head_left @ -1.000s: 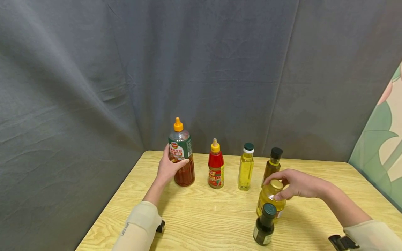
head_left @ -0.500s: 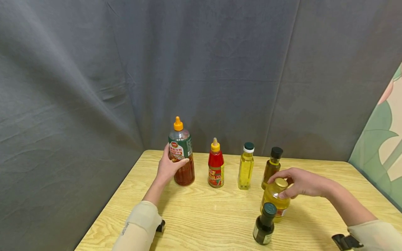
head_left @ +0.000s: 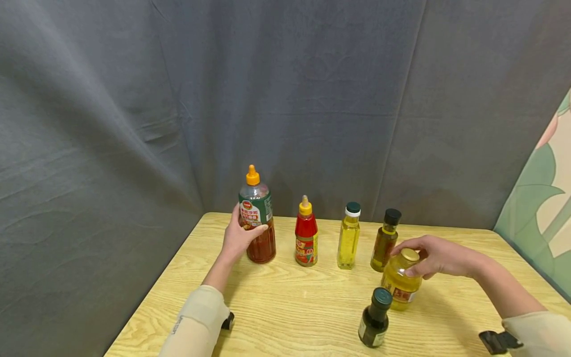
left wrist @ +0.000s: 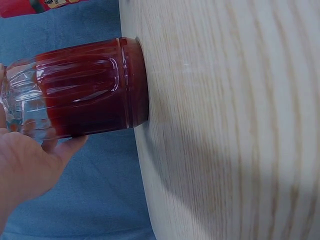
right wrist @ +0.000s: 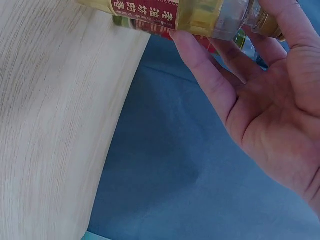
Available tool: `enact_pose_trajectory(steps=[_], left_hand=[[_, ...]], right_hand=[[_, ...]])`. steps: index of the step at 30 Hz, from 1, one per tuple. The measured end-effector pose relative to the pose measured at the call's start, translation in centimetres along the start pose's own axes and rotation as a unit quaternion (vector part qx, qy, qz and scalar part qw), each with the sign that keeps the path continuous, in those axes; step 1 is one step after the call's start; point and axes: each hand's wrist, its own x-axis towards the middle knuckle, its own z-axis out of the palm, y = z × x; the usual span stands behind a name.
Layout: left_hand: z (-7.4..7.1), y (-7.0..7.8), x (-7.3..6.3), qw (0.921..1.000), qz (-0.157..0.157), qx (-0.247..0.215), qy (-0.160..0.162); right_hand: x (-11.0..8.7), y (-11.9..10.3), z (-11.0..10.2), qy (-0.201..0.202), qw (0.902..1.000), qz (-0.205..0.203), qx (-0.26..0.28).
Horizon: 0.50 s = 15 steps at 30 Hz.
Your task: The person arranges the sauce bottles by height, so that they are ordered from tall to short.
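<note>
At the left of the head view my left hand [head_left: 236,239] grips a large ketchup bottle [head_left: 262,247] with an orange nozzle cap, upright on the table. Thumb and fingers wrap its side, and the left wrist view shows its red lower part [left wrist: 87,90]. My right hand [head_left: 443,258] holds a yellow oil bottle [head_left: 401,287] with a gold cap by its upper part. In the right wrist view the fingers [right wrist: 205,72] curl round the oil bottle [right wrist: 200,15]. Whether its base touches the table I cannot tell. A small dark bottle [head_left: 373,325] with a green cap stands just in front.
Between the hands stand a smaller red sauce bottle [head_left: 306,240] and a slim oil bottle [head_left: 348,243] with a green cap. A black-capped brown bottle [head_left: 384,245] is behind the right hand's bottle. A grey curtain [head_left: 290,99] hangs behind the wooden table [head_left: 285,307].
My right hand has moved to the right with the yellow oil bottle, away from the small dark bottle and the brown bottle. My left hand stays on the ketchup bottle.
</note>
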Motion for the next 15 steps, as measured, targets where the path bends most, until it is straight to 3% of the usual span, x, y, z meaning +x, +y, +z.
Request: enact_pose_trajectory(steps=[15], left_hand=[[0.0,0.0,0.0,1.0000,0.005,0.003,-0.004]], right_hand=[[-1.1,1.6,-1.6,0.026,0.9987,0.043,0.007]])
